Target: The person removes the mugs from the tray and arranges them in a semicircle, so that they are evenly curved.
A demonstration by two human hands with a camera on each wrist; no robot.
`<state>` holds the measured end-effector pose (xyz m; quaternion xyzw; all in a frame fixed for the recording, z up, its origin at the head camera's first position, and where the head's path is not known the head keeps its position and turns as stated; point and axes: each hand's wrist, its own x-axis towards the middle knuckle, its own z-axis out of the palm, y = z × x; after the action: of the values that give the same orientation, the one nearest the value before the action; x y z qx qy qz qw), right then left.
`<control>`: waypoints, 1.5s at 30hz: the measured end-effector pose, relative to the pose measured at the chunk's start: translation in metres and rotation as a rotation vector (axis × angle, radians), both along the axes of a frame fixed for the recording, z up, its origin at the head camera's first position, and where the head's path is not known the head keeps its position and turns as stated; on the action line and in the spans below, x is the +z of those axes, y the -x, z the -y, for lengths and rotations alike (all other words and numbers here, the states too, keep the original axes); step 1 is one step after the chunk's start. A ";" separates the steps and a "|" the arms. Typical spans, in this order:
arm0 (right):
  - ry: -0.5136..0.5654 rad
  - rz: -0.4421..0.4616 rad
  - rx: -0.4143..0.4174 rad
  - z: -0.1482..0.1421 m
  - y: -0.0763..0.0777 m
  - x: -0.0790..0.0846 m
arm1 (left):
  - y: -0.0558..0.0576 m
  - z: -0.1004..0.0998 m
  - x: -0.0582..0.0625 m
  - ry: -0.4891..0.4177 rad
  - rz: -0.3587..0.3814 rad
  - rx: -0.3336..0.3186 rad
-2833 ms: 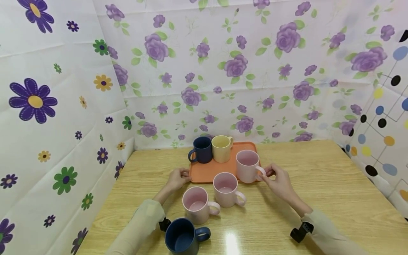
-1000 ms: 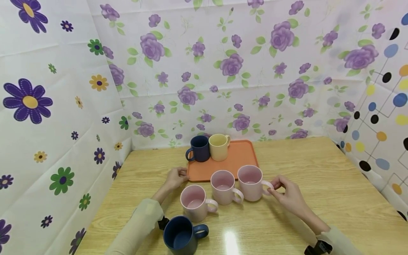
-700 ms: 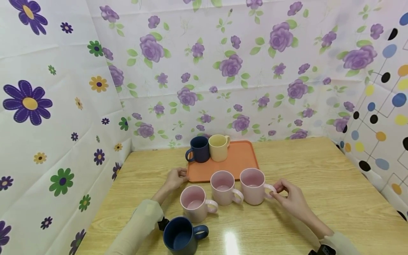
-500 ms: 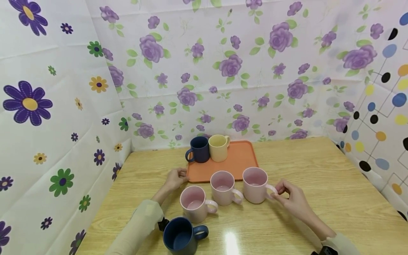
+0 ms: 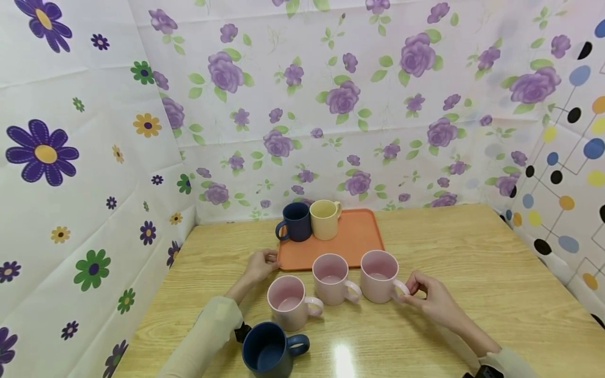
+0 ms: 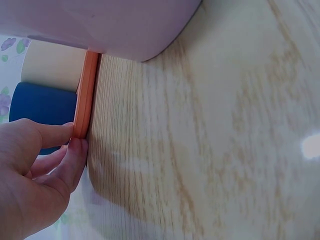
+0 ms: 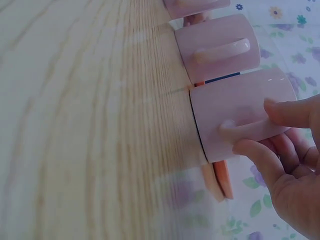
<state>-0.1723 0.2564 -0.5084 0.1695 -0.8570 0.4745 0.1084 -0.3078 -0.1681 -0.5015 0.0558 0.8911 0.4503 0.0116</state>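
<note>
My right hand (image 5: 437,302) pinches the handle of a pink mug (image 7: 237,117) between thumb and fingers. That mug stands upright just in front of the orange tray's right front corner. With thumb and fingertips, my left hand (image 6: 37,175) grips the left front corner of the orange tray (image 5: 302,257). At the tray's back left, a navy mug (image 5: 298,223) and a pale yellow mug (image 5: 324,220) sit side by side. A second pink mug (image 5: 331,279) is close to the held one, and a third pink mug (image 5: 288,303) stands nearer, to its left.
Closest to me is another navy mug (image 5: 268,350), beside my left forearm, its handle to the right. The wooden table (image 5: 472,252) reaches back to a flowered cloth wall (image 5: 350,131). Patterned cloth also hangs along the left and right sides.
The held pink mug has come from the tray's right front part toward me, onto the table beside the second pink mug. Lately it shifted slightly right. My left hand stays at the tray corner.
</note>
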 end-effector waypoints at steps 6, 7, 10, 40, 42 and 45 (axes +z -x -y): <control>-0.003 0.013 0.035 -0.002 0.002 0.001 | -0.002 -0.001 0.002 -0.001 -0.018 -0.016; -0.006 0.019 0.043 -0.002 0.002 0.002 | -0.002 -0.001 0.002 -0.004 -0.017 -0.015; -0.021 0.045 0.083 -0.004 0.004 0.004 | -0.002 -0.001 0.002 -0.011 -0.013 -0.010; 0.095 0.053 0.066 -0.003 0.022 0.035 | 0.000 0.000 0.002 -0.012 0.031 -0.006; 0.100 0.055 0.046 0.000 0.023 0.037 | 0.001 0.003 0.001 -0.034 0.023 -0.021; 0.096 0.060 0.023 0.002 0.027 0.039 | 0.005 0.008 -0.003 -0.064 -0.010 -0.069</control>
<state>-0.1992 0.2540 -0.4696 0.1597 -0.8341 0.5211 0.0852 -0.3129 -0.1764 -0.5050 0.0890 0.8738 0.4776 0.0207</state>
